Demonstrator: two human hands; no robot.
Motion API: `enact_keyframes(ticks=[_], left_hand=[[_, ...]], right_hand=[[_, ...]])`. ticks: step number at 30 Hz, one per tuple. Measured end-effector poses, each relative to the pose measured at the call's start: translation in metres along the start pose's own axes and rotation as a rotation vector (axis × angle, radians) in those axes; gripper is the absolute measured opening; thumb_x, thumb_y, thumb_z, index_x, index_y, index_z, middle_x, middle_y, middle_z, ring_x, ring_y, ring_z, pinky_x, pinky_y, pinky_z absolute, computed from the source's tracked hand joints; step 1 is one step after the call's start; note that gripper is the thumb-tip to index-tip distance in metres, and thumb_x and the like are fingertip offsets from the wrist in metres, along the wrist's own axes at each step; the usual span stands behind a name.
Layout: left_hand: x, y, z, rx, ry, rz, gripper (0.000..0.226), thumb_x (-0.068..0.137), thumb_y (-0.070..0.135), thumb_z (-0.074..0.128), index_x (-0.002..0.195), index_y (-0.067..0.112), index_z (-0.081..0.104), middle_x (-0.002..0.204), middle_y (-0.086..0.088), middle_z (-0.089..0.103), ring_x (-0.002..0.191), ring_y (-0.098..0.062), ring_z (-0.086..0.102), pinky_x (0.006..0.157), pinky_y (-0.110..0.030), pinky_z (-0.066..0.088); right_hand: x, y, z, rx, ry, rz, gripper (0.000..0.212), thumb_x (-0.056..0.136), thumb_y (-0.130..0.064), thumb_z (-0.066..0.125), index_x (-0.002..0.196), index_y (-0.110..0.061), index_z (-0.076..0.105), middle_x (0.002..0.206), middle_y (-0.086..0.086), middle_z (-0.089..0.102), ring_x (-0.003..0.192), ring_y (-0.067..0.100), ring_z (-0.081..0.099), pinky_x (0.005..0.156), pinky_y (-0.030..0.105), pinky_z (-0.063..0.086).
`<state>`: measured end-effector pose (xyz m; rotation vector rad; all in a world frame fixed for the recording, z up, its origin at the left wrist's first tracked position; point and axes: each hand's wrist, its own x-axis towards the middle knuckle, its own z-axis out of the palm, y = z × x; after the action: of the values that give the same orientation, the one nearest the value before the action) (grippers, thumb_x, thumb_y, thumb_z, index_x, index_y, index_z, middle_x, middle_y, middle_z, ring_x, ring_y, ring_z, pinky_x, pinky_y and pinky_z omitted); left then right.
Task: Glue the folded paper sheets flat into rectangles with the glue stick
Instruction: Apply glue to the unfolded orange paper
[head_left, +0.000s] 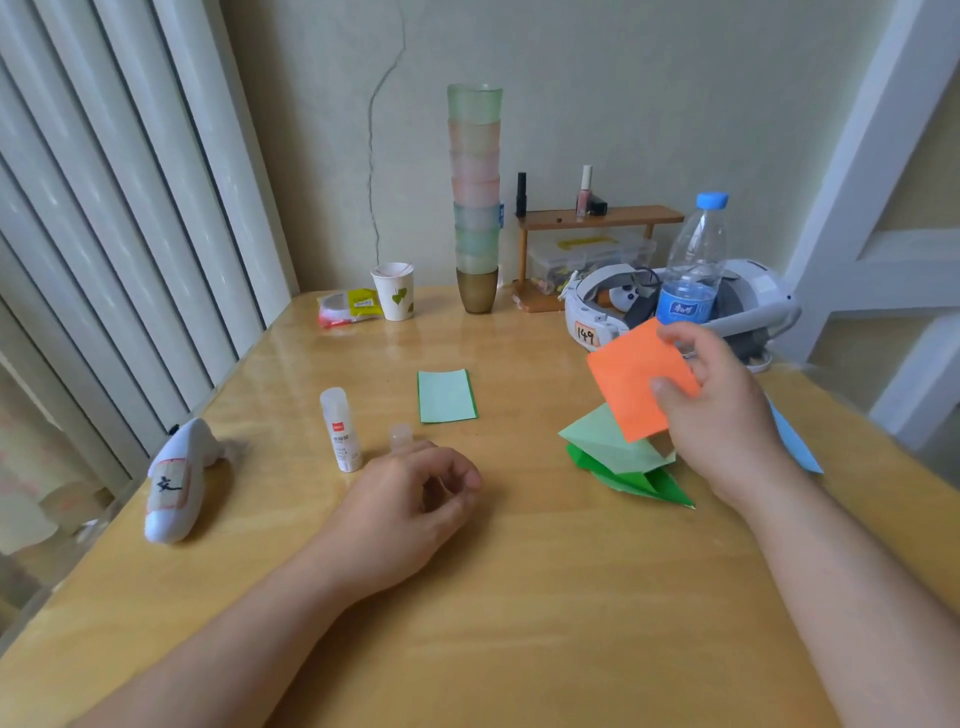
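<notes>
Left hand: my left hand (410, 499) rests low centre on the table (519, 597), fingers loosely curled, holding nothing.
Right hand: my right hand (722, 395) pinches a folded orange sheet (636, 382), lifted at right of centre.
Glue stick: the glue stick (340, 428) stands uncapped left of centre; its cap (401, 436) sits just beside it.
Done: one pale green rectangle (447, 396) lies flat mid-frame; I judge it finished.
Left: a loose pile of green folded sheets (618, 457) under the orange one, plus a blue sheet (795, 441) at right edge, all seemingly unglued.
Progress: early, I'd say.
</notes>
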<state>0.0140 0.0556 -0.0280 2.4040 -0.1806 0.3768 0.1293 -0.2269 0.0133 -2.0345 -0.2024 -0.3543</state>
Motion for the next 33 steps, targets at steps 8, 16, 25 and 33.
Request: enact_keyframes(ticks=[8, 16, 25, 33], left_hand=[[0.001, 0.01, -0.007, -0.682, -0.027, -0.089, 0.047, 0.088, 0.066, 0.064, 0.127, 0.039, 0.07, 0.112, 0.002, 0.076, 0.098, -0.017, 0.067, 0.086, -0.03, 0.052], [-0.003, 0.012, -0.012, -0.661, -0.003, 0.022, 0.022, 0.083, 0.02, 0.082, 0.104, 0.022, 0.078, 0.104, -0.004, 0.079, 0.099, -0.03, 0.074, 0.091, -0.047, 0.058], [-0.013, -0.003, -0.034, 0.053, -0.256, 0.322, 0.024, 0.079, 0.012, 0.084, 0.092, 0.031, 0.08, 0.093, 0.02, 0.074, 0.091, -0.004, 0.07, 0.088, -0.028, 0.053], [-0.015, -0.002, -0.044, -0.097, -0.367, 0.021, 0.045, 0.085, -0.008, 0.061, 0.101, 0.03, 0.08, 0.097, 0.017, 0.077, 0.095, -0.006, 0.072, 0.085, -0.018, 0.053]], right_hand=[[-0.064, -0.038, 0.059, 0.328, -0.304, -0.096, 0.03, 0.083, -0.019, 0.08, 0.093, -0.036, 0.058, 0.084, 0.001, 0.071, 0.071, 0.017, 0.06, 0.074, 0.047, 0.054], [-0.077, -0.037, 0.069, 0.311, -0.426, -0.082, 0.069, 0.085, -0.006, 0.083, 0.114, -0.056, 0.046, 0.095, -0.01, 0.079, 0.088, 0.018, 0.075, 0.088, 0.043, 0.059], [-0.077, -0.014, 0.075, -0.243, -0.535, -0.658, 0.038, 0.07, 0.006, 0.056, 0.077, -0.028, 0.072, 0.091, -0.015, 0.069, 0.087, 0.012, 0.058, 0.079, 0.025, 0.045], [-0.076, -0.011, 0.07, -0.246, -0.634, -0.626, 0.045, 0.071, 0.005, 0.044, 0.079, -0.032, 0.067, 0.089, -0.021, 0.068, 0.09, 0.015, 0.05, 0.077, 0.03, 0.047]])
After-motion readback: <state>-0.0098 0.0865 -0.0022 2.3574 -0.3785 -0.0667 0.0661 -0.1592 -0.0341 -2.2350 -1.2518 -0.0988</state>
